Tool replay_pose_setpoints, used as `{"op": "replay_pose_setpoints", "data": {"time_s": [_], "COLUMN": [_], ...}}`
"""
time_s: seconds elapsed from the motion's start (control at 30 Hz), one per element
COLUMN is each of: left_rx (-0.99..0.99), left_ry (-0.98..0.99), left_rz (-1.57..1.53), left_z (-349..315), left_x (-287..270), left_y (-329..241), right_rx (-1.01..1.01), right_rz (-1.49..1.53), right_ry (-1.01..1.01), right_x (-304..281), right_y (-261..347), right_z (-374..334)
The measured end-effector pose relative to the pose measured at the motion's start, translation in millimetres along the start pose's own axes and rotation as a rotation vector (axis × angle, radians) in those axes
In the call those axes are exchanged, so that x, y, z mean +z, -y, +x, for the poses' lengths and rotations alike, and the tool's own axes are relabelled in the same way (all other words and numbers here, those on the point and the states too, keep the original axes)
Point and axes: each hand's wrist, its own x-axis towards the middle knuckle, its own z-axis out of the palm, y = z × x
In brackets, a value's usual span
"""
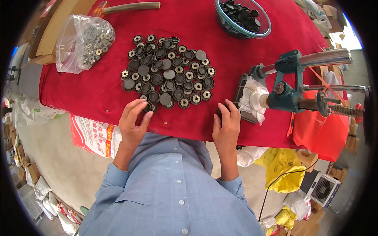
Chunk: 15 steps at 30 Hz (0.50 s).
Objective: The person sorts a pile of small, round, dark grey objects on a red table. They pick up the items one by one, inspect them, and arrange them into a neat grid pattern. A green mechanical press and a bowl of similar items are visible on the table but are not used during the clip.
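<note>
My left hand (134, 124) is at the near left edge of a spread of black round caps (169, 74), several with a silver ball bearing (184, 103) seated in them. Its thumb and fingertips close on one black cap (148, 107). To the right, my right hand (227, 125) rests over the table's front edge, beside the base of a green hand press (289, 78). Thumb and index finger are bent toward each other there, with a small dark thing (219, 112) partly showing between them, too hidden to name.
A clear plastic bag (86, 44) of loose bearings lies at the far left, next to a cardboard box (59, 25). A clear bowl (269, 29) of black caps stands at the back. White wrapping (252, 98) covers part of the press. A hammer handle (132, 7) lies on the red cloth (82, 88).
</note>
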Motion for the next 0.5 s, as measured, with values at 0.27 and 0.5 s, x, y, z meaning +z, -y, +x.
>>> {"op": "replay_pose_setpoints", "data": {"time_s": [0.27,0.5], "left_rx": [0.027,-0.170], "left_ry": [0.009,-0.098], "left_rz": [0.105,-0.069], "left_z": [-0.9,-6.1], "left_x": [4.7,4.7], "left_y": [-2.6,-2.1], "right_rx": [-0.044,0.052], "right_rz": [-0.011,0.242], "right_ry": [-0.020,0.011], "right_x": [-1.7,-6.5], "right_y": [-8.5,-4.4], "right_z": [-2.3,0.5]}}
